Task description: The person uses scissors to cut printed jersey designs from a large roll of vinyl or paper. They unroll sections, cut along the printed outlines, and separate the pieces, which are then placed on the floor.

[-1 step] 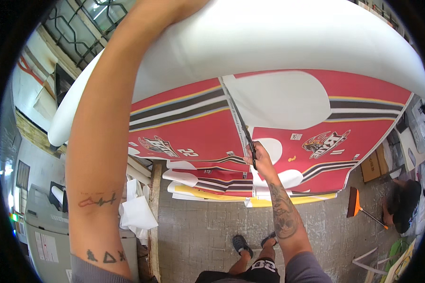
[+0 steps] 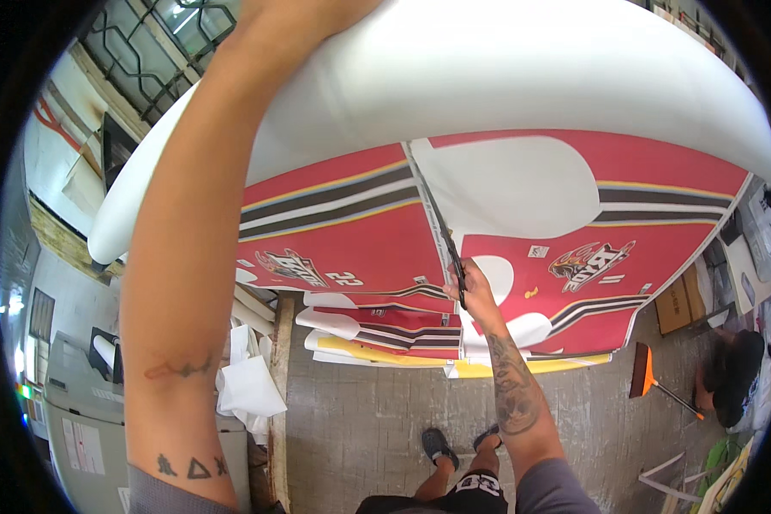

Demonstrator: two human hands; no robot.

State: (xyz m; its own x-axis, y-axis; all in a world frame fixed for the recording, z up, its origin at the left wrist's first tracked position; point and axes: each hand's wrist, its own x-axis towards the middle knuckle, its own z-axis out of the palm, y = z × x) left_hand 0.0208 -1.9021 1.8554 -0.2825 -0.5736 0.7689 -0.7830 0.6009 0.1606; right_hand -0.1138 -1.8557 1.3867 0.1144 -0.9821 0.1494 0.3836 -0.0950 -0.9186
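Note:
A thick white roll (image 2: 522, 68) spans the top of the view. My left hand (image 2: 317, 15) rests against its upper side, with the fingers cut off by the picture's edge. From the roll hangs a printed sheet (image 2: 351, 244), red with black, white and yellow stripes, logos and pale rounded shapes. My right hand (image 2: 473, 287) is closed around long black scissors (image 2: 454, 261). They lie along the narrow pale strip between the left and right printed panels, blades pointing up toward the roll. The sheet's lower part hangs in folds below my right hand, with yellow edges (image 2: 531, 367) showing.
Right of the sheet, an orange broom (image 2: 646, 377) stands on the grey tiled floor (image 2: 360, 437), near a person in dark clothes (image 2: 737, 377). A cardboard box (image 2: 678, 300) is beyond it. White paper scraps (image 2: 250, 385) and a grey machine (image 2: 81, 411) are at left.

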